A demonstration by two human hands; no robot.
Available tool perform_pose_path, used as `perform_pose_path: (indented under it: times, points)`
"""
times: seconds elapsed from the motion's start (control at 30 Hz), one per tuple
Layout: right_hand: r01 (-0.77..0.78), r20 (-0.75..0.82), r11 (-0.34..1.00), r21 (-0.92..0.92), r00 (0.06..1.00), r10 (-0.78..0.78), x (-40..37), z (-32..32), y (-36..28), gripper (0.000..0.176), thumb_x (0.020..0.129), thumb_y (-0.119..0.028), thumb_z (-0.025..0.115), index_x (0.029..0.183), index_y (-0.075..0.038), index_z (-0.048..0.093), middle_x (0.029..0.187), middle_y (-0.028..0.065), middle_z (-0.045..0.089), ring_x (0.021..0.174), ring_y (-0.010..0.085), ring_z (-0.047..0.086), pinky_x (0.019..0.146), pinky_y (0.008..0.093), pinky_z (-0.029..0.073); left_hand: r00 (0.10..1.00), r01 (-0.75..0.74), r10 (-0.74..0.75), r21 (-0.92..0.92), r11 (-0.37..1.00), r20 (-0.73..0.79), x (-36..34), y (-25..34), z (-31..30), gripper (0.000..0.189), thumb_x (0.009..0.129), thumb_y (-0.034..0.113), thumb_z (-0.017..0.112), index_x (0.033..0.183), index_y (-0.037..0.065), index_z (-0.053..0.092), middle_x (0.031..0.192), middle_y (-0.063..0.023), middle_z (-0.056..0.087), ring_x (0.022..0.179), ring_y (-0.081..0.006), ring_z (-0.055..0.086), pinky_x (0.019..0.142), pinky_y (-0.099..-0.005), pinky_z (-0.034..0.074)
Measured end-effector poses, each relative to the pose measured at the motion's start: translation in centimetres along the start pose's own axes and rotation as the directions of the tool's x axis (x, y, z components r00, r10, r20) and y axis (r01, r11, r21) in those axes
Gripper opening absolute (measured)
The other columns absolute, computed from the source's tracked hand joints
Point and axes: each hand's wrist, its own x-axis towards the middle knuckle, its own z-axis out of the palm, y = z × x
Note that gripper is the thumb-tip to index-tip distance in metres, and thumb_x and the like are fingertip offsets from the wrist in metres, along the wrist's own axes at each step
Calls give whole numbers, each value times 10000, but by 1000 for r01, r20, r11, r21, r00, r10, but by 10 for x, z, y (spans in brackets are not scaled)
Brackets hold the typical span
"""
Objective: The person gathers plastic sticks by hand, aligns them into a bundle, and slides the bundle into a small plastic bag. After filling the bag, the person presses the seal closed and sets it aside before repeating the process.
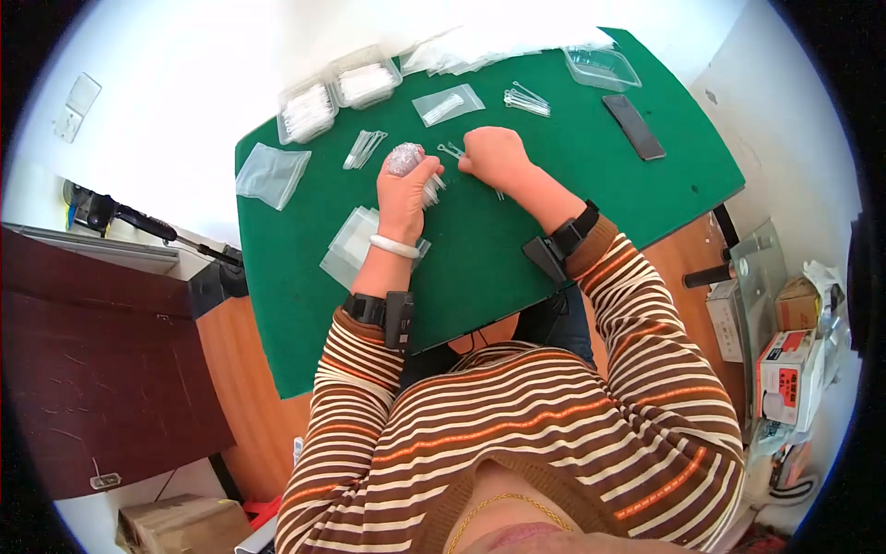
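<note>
My left hand (401,198) is closed around a bundle of thin white sticks (434,190), with a shiny crumpled wad of clear plastic (403,159) at its top. To its right, my right hand (496,157) is closed in a fist on thin sticks with looped ends (449,150), which look like floss picks and poke out toward the left hand. The grip itself is hidden by the fingers. Flat clear plastic bags (349,245) lie under my left wrist. A small pile of looped sticks (365,149) rests left of that hand.
On the green table (480,268) stand two clear boxes of white sticks (307,114). Beyond my hands lie a filled bag (448,104), another stick pile (527,100) and stacked bags (498,48). A phone (633,126), clear tray (602,68) and bag (272,175) lie farther out.
</note>
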Motion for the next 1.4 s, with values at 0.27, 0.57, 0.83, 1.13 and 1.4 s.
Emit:
perform_pose_path:
  times: [0.27,0.57,0.83,1.13,1.4]
  points:
    - [-67,112,957,283,993,36,-7,-6,9,244,732,-306,730,795,-70,739,808,135,701,773,318,684,692,418,545,999,-29,28,31,999,23,1,-4,-1,200,815,7,748,964,20,616,852,-59,661,732,-183,669,683,-294,534]
    - [-71,54,712,699,997,46,-6,-20,-12,242,767,-296,721,827,-64,748,787,125,716,722,257,689,676,379,541,998,41,-39,-56,998,42,-2,6,5,178,831,15,734,963,24,614,887,-55,661,731,-159,652,670,-287,533]
    - [33,-44,747,663,999,-5,-21,-36,-2,251,803,-282,706,839,-35,736,797,138,714,732,261,693,673,375,544,998,60,-59,-91,994,17,-3,8,4,167,834,18,728,959,17,619,872,-61,668,746,-157,653,671,-282,536]
    - [-47,183,999,5,982,45,-46,-34,15,244,779,-264,704,799,-21,716,851,163,708,838,336,695,731,428,557,965,-237,197,244,940,174,-17,3,23,315,804,-20,721,1069,36,562,864,-29,656,767,-103,627,708,-244,513]
    - [-83,-33,886,456,993,110,-49,-37,14,172,792,-192,685,847,-30,693,818,145,694,778,300,684,714,401,541,972,-137,50,376,916,231,-14,-6,12,371,788,-45,736,1103,51,566,910,-17,657,819,-92,625,756,-237,518]
